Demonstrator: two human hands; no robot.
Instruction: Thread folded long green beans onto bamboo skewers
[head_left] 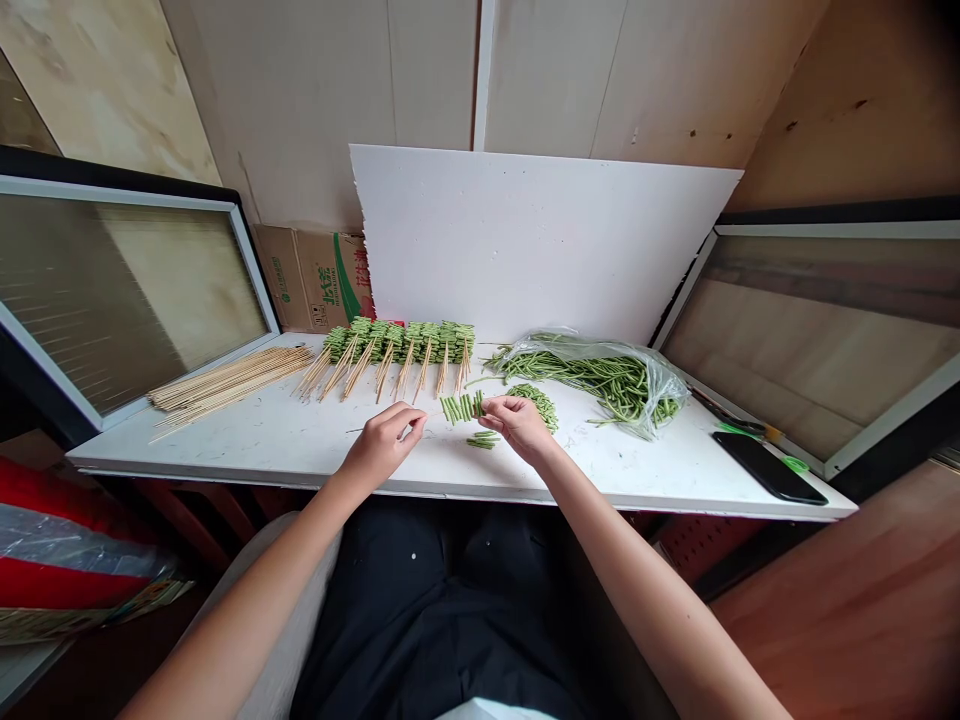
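Observation:
Between my two hands a skewer carries a row of cut green bean pieces (461,407) above the white table. My left hand (387,440) is closed in a pinch on the skewer's bare end. At the far end of the row, the fingers of my right hand (517,422) pinch a green bean piece against the others. Just below lie a few loose bean pieces (483,440). A heap of cut green beans (534,402) sits right behind my right hand, partly covered by it.
Finished bean skewers (405,345) are stacked at the back, their sticks toward me. Bare bamboo skewers (229,385) lie at left. A clear bag of long green beans (600,375) is at right, near a black phone (769,467) and scissors (724,412). A white board (540,240) stands behind.

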